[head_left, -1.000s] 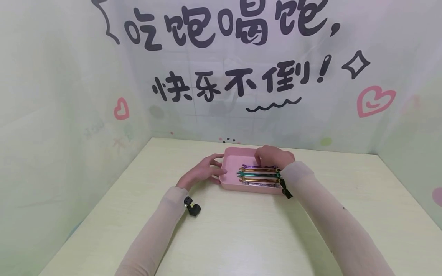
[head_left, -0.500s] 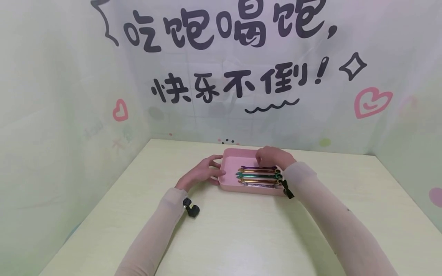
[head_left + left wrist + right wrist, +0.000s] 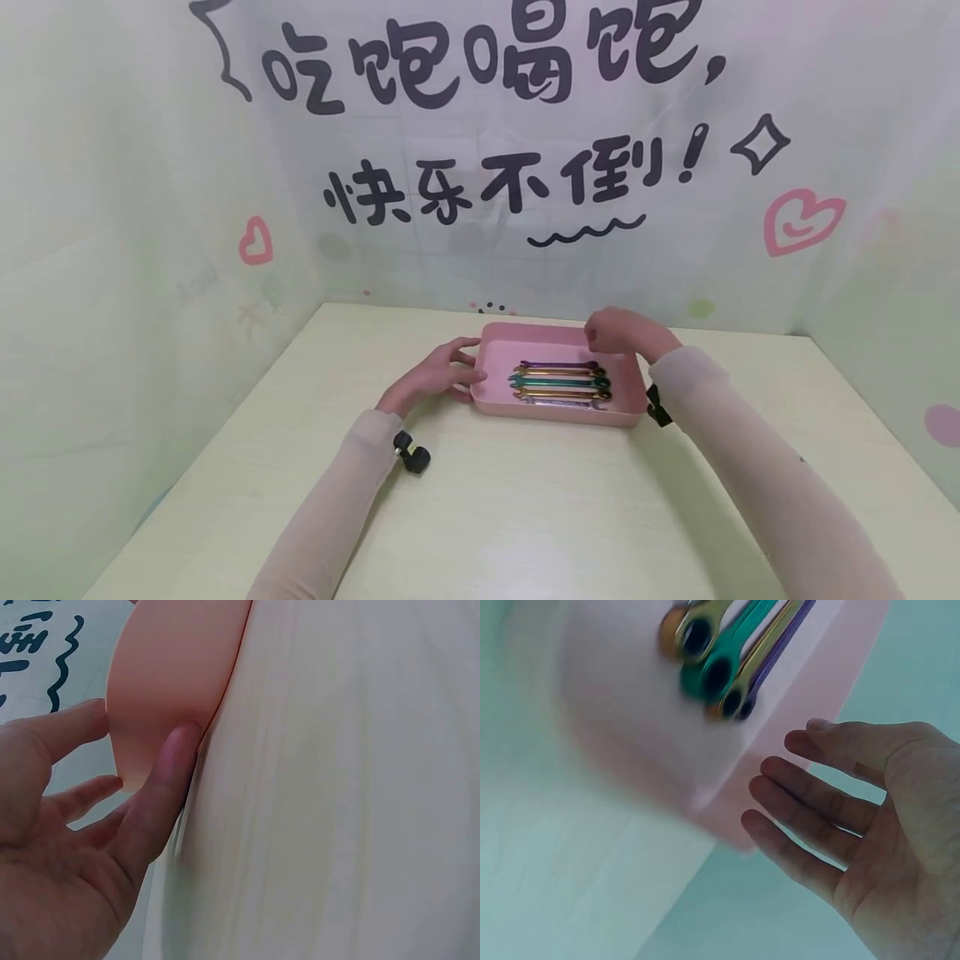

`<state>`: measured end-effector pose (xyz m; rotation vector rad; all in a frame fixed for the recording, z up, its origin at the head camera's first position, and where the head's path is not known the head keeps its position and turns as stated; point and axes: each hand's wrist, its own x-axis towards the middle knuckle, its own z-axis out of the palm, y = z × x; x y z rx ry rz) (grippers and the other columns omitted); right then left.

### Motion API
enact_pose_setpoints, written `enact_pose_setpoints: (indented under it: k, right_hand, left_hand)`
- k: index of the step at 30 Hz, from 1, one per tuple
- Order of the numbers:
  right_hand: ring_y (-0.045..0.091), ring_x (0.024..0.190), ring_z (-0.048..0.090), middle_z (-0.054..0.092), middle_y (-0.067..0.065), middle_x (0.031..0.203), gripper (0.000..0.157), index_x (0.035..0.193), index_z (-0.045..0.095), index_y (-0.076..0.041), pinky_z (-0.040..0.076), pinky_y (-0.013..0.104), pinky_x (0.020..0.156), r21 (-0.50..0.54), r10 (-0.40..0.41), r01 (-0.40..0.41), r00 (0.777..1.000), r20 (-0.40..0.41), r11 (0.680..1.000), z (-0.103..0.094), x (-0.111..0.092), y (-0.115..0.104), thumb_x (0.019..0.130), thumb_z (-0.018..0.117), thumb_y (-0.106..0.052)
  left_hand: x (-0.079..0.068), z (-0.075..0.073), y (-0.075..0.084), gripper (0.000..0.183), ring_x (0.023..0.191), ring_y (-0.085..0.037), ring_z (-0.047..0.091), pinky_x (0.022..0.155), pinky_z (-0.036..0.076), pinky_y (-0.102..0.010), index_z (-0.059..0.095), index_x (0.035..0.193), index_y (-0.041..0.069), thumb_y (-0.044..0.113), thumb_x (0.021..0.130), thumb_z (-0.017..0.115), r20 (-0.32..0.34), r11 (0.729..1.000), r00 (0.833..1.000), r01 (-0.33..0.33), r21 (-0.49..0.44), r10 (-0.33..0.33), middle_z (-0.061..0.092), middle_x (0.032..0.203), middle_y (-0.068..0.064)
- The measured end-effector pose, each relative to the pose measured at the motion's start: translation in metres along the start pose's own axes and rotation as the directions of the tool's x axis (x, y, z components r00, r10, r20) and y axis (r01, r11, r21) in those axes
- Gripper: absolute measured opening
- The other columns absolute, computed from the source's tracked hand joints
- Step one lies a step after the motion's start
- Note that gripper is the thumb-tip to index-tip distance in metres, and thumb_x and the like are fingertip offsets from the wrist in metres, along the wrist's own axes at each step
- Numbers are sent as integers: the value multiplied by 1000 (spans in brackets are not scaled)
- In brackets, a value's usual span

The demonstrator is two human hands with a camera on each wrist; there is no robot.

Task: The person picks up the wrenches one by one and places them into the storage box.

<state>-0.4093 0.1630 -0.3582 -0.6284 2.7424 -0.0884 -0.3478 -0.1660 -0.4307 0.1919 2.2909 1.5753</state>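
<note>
A pink tray (image 3: 501, 360) stands near the back of the table, with several wrenches lying side by side in it. The purple wrench (image 3: 558, 365) is rearmost, the green wrench (image 3: 558, 382) lies between golden ones, and the silver wrench (image 3: 562, 403) is at the front. My left hand (image 3: 433, 375) touches the tray's left end; in the left wrist view its thumb and extended fingertips rest against the outer wall. My right hand (image 3: 628, 331) hovers at the tray's back right. In the right wrist view, its loosely bent fingers hold nothing, apart from the wrenches' ring ends.
The pale wooden table (image 3: 495, 508) extends in front of the tray. Behind it hangs a white printed curtain (image 3: 450, 267), close to the table's back edge. Small black cameras are strapped to both wrists.
My right hand has let go of the purple wrench's area and moved right and slightly up, uncovering the tray's right end. The left hand stays on the tray; the wrenches lie as before.
</note>
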Motion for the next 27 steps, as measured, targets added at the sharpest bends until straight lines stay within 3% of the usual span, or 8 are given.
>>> enact_pose_setpoints:
  k: [6,10,19,27]
  right_hand:
    - [23,83,60,70,9,94,17,100,73,-4,57,38,75,-97,-85,77,993,-80,992,-8,-18,21,97,57,-8]
    - [24,86,63,73,10,96,16,101,74,-3,60,45,80,-106,-114,99,983,-146,989,-15,-30,32,98,59,-10]
    - [25,84,66,73,12,94,15,100,73,-1,62,48,79,-50,-89,80,971,-222,996,-22,-52,51,97,60,-8]
    - [24,82,65,72,9,90,12,98,72,-3,60,49,77,-49,-82,72,966,-246,996,-17,-66,73,97,61,-8]
  left_hand:
    - [-1,1,-2,80,106,-31,71,80,68,-38,31,162,20,18,95,75,15,1000,1000,-11,6,11,48,149,-24]
    - [-1,-1,-2,80,107,-32,71,80,68,-38,31,162,20,18,96,74,15,1000,1000,-16,25,16,48,149,-24]
    - [-4,-11,-6,80,107,-28,71,79,68,-38,30,162,23,32,96,75,2,998,1000,0,60,0,47,151,-21]
    - [-4,-25,-8,75,108,-30,72,77,68,-35,27,163,17,45,103,62,-34,988,999,7,155,-1,47,152,-23]
